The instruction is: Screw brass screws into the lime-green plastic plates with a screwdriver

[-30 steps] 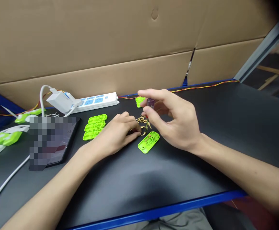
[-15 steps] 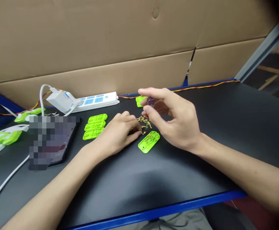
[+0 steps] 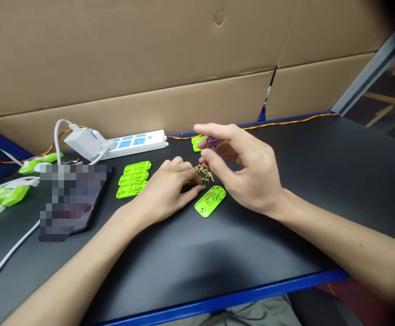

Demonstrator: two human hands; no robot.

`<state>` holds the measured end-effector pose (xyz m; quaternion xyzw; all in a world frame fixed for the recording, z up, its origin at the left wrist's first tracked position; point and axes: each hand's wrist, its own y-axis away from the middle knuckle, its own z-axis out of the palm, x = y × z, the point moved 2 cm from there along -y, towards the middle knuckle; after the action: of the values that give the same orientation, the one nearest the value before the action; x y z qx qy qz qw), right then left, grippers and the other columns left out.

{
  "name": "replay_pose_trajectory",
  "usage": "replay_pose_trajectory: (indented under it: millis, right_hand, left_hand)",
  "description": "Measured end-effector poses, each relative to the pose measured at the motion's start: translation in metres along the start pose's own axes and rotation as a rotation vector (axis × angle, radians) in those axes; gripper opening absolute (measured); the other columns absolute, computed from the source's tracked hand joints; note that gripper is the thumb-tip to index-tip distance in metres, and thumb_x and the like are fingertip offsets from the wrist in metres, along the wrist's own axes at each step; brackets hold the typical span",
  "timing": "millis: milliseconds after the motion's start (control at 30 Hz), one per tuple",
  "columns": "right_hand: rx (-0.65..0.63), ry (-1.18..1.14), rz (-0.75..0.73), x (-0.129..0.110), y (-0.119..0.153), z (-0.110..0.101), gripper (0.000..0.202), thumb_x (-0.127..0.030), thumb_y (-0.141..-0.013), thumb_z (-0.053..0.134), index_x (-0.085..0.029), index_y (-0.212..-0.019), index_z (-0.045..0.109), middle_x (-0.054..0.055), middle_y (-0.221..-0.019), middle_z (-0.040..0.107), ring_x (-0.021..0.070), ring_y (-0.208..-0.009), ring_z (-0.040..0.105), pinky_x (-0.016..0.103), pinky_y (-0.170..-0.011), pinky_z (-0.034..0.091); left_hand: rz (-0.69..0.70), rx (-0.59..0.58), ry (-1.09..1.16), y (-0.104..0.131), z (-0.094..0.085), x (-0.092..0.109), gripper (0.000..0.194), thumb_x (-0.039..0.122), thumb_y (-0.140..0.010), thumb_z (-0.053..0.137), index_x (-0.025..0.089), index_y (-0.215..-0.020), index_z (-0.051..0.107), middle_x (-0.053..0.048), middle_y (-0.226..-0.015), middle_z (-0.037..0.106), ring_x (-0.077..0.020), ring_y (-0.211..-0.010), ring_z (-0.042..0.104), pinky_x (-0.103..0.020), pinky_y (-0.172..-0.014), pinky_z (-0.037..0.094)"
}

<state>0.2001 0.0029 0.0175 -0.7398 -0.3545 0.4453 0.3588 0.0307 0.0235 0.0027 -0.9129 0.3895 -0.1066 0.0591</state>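
Note:
My right hand [image 3: 252, 170] holds a small screwdriver [image 3: 212, 144] by its purple handle, with the shaft pointing down. My left hand [image 3: 173, 185] rests on the black table, its thumb and fingertips pinching at a small brass part [image 3: 204, 186] by the screwdriver's tip. Loose brass pieces [image 3: 207, 172] lie just behind the fingertips. In front of them is an open green plastic shell [image 3: 210, 202] with a brass piece inside. Left of my left hand lie three green shells [image 3: 132, 178] in a column.
A white power strip [image 3: 139, 142] with plugs and cables sits at the back left. A dark device [image 3: 77, 201], partly pixelated, lies on the left near green-and-white pieces [image 3: 5, 195]. More green shells [image 3: 197, 143] are behind my hands; cardboard [image 3: 132, 59] stands at the back.
The screwdriver and my right hand have shifted very slightly left, and the tip is closer to my left fingertips. The whole view has also shifted a little.

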Motion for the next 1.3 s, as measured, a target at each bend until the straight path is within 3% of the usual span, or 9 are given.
replay_pose_trajectory:
  millis: [200,400,567,700,767,933,1100,1300]
  right_hand:
    - [0.004,0.006,0.005,0.000,0.001,0.000,0.030,-0.020,-0.095,0.050,-0.022,-0.124,0.057,0.003,-0.115,0.068,0.0148,-0.095,0.070,0.032,-0.089,0.061]
    - [0.024,-0.005,0.029,0.004,0.001,0.002,0.038,-0.021,-0.092,0.056,-0.025,-0.129,0.053,0.002,-0.121,0.065,0.0140,-0.090,0.067,0.029,-0.082,0.061]
    - [0.060,0.040,0.019,0.002,0.000,0.004,0.030,-0.029,-0.091,0.059,-0.019,-0.118,0.063,0.004,-0.091,0.061,0.0141,-0.078,0.061,0.032,-0.079,0.060]
    - [-0.018,-0.025,0.023,0.000,-0.001,0.007,0.042,-0.015,-0.096,0.040,-0.021,-0.136,0.050,0.007,-0.114,0.065,0.0150,-0.097,0.066,0.033,-0.090,0.058]
    - [-0.031,-0.042,0.027,0.001,-0.001,0.008,0.044,-0.016,-0.096,0.042,-0.023,-0.139,0.046,0.005,-0.115,0.066,0.0150,-0.097,0.067,0.033,-0.091,0.059]
    - [0.055,0.036,0.014,0.003,-0.003,0.009,0.032,-0.030,-0.088,0.063,-0.020,-0.118,0.064,0.004,-0.090,0.061,0.0146,-0.077,0.062,0.031,-0.077,0.060]
    - [-0.020,-0.042,0.007,0.003,-0.002,0.012,0.042,-0.016,-0.096,0.041,-0.017,-0.137,0.049,0.008,-0.113,0.065,0.0155,-0.097,0.066,0.032,-0.091,0.058]
    - [0.016,0.022,0.024,0.002,-0.002,0.011,0.031,-0.031,-0.090,0.059,-0.026,-0.120,0.062,0.004,-0.096,0.067,0.0165,-0.085,0.064,0.035,-0.080,0.062]
  left_hand:
    - [-0.029,0.022,0.038,-0.001,0.005,0.003,0.013,0.033,-0.089,0.058,0.021,-0.089,0.065,-0.003,-0.094,0.066,-0.0219,-0.092,0.054,-0.035,-0.083,0.041]
    - [-0.052,0.042,0.068,-0.002,0.008,0.003,0.010,0.028,-0.087,0.059,0.020,-0.081,0.061,-0.001,-0.084,0.065,-0.0198,-0.084,0.055,-0.034,-0.079,0.041]
    - [-0.059,0.040,0.066,-0.002,0.007,0.004,0.013,0.029,-0.087,0.057,0.020,-0.079,0.062,-0.002,-0.086,0.066,-0.0207,-0.085,0.056,-0.034,-0.078,0.041]
    - [-0.046,0.037,0.035,-0.002,0.007,0.004,0.012,0.029,-0.087,0.057,0.020,-0.084,0.064,-0.003,-0.093,0.067,-0.0220,-0.089,0.056,-0.036,-0.080,0.041]
    - [-0.051,0.027,0.042,-0.003,0.008,0.004,0.012,0.029,-0.087,0.057,0.020,-0.084,0.064,-0.003,-0.090,0.068,-0.0215,-0.087,0.057,-0.036,-0.080,0.041]
    - [-0.072,0.016,0.063,-0.002,0.007,0.003,0.014,0.030,-0.088,0.055,0.019,-0.083,0.064,-0.003,-0.085,0.067,-0.0212,-0.085,0.057,-0.035,-0.078,0.043]
    - [-0.037,0.032,0.054,-0.002,0.005,0.004,0.014,0.029,-0.087,0.056,0.019,-0.084,0.065,-0.005,-0.094,0.068,-0.0228,-0.091,0.058,-0.037,-0.083,0.043]
    - [-0.057,0.022,0.077,-0.002,0.005,0.004,0.013,0.028,-0.088,0.055,0.019,-0.084,0.064,-0.003,-0.085,0.066,-0.0223,-0.086,0.058,-0.036,-0.077,0.044]
